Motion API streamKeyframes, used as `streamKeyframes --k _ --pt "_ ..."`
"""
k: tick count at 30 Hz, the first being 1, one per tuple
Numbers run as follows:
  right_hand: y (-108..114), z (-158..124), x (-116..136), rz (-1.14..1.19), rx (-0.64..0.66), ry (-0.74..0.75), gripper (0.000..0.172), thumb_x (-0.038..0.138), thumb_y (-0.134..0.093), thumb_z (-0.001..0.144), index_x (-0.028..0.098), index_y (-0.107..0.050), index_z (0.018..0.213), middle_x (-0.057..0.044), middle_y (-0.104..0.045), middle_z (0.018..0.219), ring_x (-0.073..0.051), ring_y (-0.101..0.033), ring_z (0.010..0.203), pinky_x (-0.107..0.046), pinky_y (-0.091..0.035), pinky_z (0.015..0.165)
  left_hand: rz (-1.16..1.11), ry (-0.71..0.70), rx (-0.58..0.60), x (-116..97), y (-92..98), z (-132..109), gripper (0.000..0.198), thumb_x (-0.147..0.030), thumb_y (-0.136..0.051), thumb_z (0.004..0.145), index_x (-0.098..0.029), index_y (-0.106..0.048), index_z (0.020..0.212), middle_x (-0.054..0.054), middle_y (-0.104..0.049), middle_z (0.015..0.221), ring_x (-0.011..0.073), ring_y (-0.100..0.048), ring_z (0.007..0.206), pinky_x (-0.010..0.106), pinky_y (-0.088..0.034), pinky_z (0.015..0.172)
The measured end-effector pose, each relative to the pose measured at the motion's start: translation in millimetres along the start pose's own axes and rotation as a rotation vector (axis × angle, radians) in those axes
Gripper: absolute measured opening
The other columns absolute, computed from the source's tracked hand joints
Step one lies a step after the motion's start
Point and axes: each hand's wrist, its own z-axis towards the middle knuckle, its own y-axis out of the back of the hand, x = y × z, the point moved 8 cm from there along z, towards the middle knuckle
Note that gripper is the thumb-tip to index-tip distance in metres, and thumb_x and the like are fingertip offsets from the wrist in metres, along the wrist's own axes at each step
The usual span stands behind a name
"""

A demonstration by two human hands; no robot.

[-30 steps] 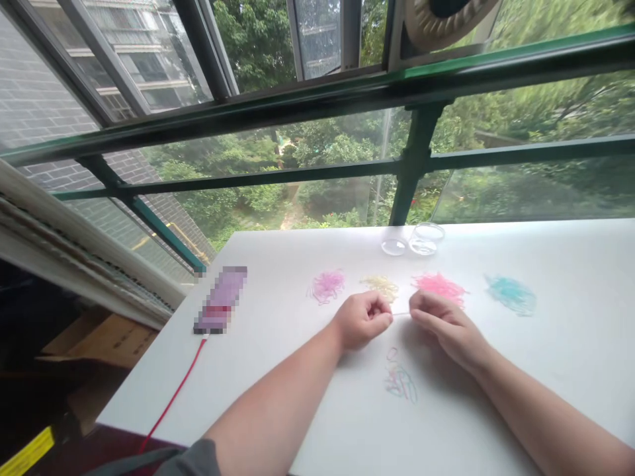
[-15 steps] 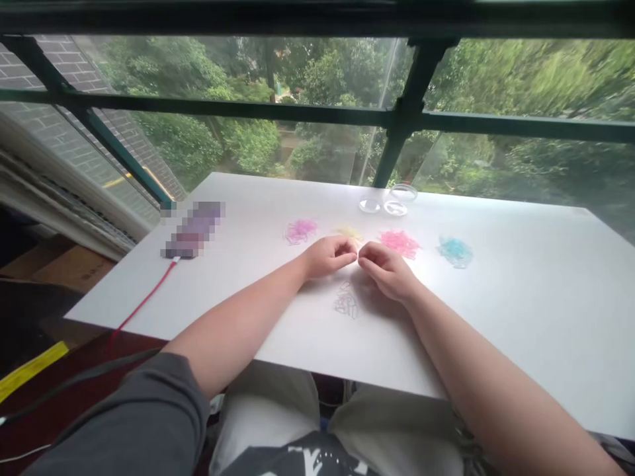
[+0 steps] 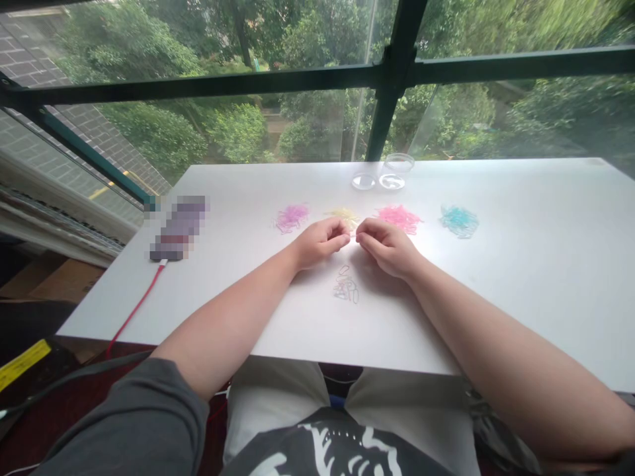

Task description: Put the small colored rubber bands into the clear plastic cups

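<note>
My left hand [image 3: 321, 240] and my right hand [image 3: 384, 245] rest on the white table [image 3: 520, 264], fingers curled, fingertips almost touching in a pinch. What they pinch is too small to make out. Just in front of them lies a small mixed heap of thin elastic bands [image 3: 346, 287]. Behind the hands sit sorted heaps: a purple heap [image 3: 292, 217], a yellow heap [image 3: 343, 215], a pink heap [image 3: 399, 217] and a teal heap [image 3: 459, 220].
Three clear shallow dishes [image 3: 381, 177] stand at the table's far edge by the window. A blurred-out phone [image 3: 178, 227] with a red cable [image 3: 136, 307] lies at the left. Cardboard and a yellow strip are on the floor at the left.
The camera tipped down, so my lap and the table's near edge came into view. My hands drew closer together, from a stretched band one second ago to fingertips nearly touching.
</note>
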Motion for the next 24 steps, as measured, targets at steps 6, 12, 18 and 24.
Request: streamKeyframes --k 6,12,18,24 --pt "7.3 0.2 -0.5 -0.146 -0.049 -0.005 0.010 0.014 -0.043 0.072 0.018 -0.045 0.062 0.003 -0.041 0.056 -0.010 -0.038 0.055 -0.024 -0.029 0.054 0.045 0.007 0.055 -2.3 -3.3 -1.7 0.020 -0.034 -0.052 0.079 -0.015 -0.048 0.075 -0.004 -0.042 0.061 0.0074 -0.036 0.055 0.021 -0.030 0.053" --pt "14.2 -1.3 1.4 -0.154 -0.095 -0.004 0.011 0.013 -0.044 0.071 0.018 -0.045 0.062 0.003 -0.042 0.056 -0.010 -0.038 0.055 -0.024 -0.029 0.054 -0.007 -0.001 0.035 -0.5 -0.1 -1.5 0.020 -0.034 -0.052 0.078 -0.015 -0.047 0.076 -0.003 -0.043 0.062 0.0072 -0.037 0.055 0.020 -0.030 0.052" --pt "3.3 -4.1 5.8 -0.104 -0.044 0.028 0.010 0.019 -0.047 0.076 0.018 -0.052 0.068 0.003 -0.045 0.057 -0.009 -0.038 0.054 -0.024 -0.030 0.052 0.065 0.011 0.026 -2.5 -2.0 -3.5 0.019 -0.032 -0.055 0.076 -0.014 -0.051 0.075 -0.003 -0.045 0.063 0.0064 -0.037 0.054 0.020 -0.031 0.051" --pt "7.3 -3.0 5.5 -0.112 -0.076 0.061 0.007 0.020 -0.053 0.075 0.018 -0.056 0.070 0.002 -0.046 0.059 -0.010 -0.041 0.056 -0.025 -0.033 0.054 0.078 0.024 0.024 -0.8 -1.9 -5.0 0.017 -0.030 -0.056 0.075 -0.013 -0.054 0.076 -0.002 -0.049 0.065 0.0070 -0.040 0.056 0.020 -0.033 0.053"
